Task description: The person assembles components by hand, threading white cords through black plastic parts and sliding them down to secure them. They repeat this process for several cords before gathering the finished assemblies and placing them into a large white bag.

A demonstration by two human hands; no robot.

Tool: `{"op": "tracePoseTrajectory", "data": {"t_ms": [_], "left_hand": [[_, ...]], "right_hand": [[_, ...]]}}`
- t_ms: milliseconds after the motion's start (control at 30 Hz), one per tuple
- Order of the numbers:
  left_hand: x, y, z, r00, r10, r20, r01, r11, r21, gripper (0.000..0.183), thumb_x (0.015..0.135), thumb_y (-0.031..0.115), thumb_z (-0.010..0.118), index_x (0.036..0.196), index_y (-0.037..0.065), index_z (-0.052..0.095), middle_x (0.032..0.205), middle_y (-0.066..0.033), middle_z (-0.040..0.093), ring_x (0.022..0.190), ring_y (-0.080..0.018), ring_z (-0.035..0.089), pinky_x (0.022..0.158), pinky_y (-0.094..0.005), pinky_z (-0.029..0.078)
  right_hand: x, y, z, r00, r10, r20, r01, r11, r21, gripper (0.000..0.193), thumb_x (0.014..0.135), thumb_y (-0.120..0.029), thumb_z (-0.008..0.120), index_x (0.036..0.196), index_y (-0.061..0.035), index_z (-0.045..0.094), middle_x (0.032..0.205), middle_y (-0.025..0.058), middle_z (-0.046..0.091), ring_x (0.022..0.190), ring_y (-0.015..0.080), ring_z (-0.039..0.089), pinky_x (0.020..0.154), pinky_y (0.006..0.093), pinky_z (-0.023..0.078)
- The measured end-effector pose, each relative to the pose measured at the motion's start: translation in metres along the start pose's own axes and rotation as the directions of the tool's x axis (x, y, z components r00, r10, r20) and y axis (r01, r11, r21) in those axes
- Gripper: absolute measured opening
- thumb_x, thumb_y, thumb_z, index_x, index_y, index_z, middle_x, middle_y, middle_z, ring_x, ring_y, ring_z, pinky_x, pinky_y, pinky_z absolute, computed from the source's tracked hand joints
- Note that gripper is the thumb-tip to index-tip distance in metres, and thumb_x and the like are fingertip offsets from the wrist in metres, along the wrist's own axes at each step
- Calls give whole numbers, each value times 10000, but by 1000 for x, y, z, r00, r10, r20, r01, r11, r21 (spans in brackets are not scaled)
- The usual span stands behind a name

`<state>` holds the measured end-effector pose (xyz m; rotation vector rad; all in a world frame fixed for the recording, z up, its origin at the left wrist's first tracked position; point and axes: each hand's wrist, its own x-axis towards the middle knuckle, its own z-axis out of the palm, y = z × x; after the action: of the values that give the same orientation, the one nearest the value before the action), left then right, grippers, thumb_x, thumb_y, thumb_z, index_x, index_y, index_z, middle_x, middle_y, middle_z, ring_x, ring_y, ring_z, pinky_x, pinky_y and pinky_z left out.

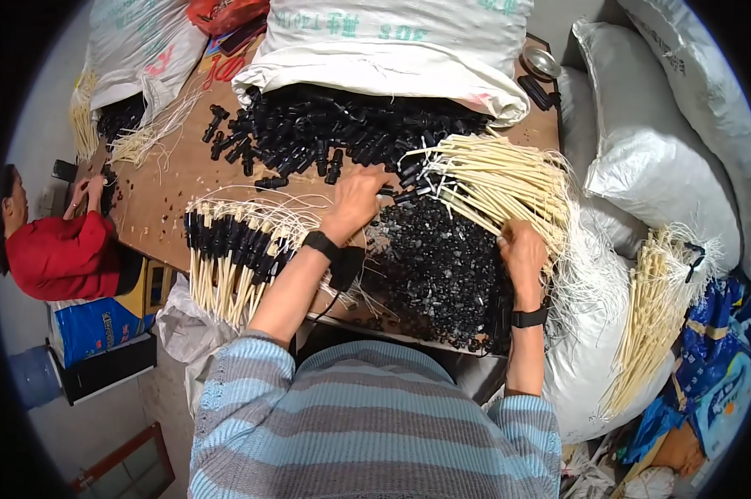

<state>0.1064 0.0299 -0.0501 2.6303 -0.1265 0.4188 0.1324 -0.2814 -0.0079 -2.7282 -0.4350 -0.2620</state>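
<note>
Blue and grey stripes run across the sweater (375,416) at the bottom of the frame, up close to the table (155,208). Just past it, lower left, stands a row of black-topped sticks (238,237), and the left forearm slants right across its end. The white strings (292,239) there could well snag on the left wristband (320,244) if that arm jerks, pulling the row out of order.

Lower centre, black grit (442,266) spreads to the near edge; a careless sweep of either sleeve might send some to the floor.

At the middle, the left hand (359,200) has its fingers bent together beside a small black tube (407,197); from where I stand I can't tell whether it is gripped. Right of centre, the right hand (523,249) is half curled against the lower side of the loose sticks (508,179), touching them, though whether it has one pinched I can't say. That bundle lies fanned out over the grit, its white fringe (587,287) trailing off the table's right side. A tug there, I'd judge, could drag several down together.

Farther up, black parts (342,129) lie heaped at the mouth of a white sack (384,41); bump it and more might slide out. Off at far left, a co-worker in red (68,249) works apart.
</note>
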Motion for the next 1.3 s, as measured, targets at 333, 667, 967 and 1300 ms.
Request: {"op": "tracePoseTrajectory", "data": {"t_ms": [333, 667, 967, 1300], "left_hand": [[-44, 24, -34, 932, -185, 313, 356, 643, -678, 349, 788, -87, 480, 1107, 22, 569, 976, -30, 639, 821, -125, 589, 740, -268, 479], [-61, 8, -40, 999, 34, 15, -26, 937, -349, 347, 712, -43, 474, 1037, 3, 587, 944, -200, 643, 871, -376, 611, 794, -408, 503], [-68, 6, -50, 992, 125, 24, -115, 959, -259, 276, 736, -15, 548, 993, 67, 609, 871, -119, 664, 915, -316, 651, 724, -382, 526], [-80, 77, -48, 991, 131, -15, -131, 968, -213, 240, 749, 115, 657, 978, 117, 584, 605, -66, 525, 616, -248, 597, 538, -347, 454]], "right_hand": [[-26, -54, -10, 974, -219, 57, 177, 895, 409, 194, 874, -125, 630, 1046, -48, 677, 742, 118, 648, 559, 190, 570, 552, 284, 454], [-44, -72, -10, 946, -310, 90, 205, 794, 573, 179, 839, -93, 671, 992, -3, 693, 711, 83, 653, 542, 108, 539, 508, 242, 425], [-47, -79, -13, 933, -334, 131, 198, 785, 587, 166, 796, -92, 704, 954, -42, 706, 771, 116, 684, 603, 246, 648, 536, 303, 495], [-37, -85, 16, 981, -157, 118, 30, 716, 698, 84, 765, -20, 667, 816, -58, 612, 1054, 116, 645, 710, 207, 617, 561, 286, 462]]}}
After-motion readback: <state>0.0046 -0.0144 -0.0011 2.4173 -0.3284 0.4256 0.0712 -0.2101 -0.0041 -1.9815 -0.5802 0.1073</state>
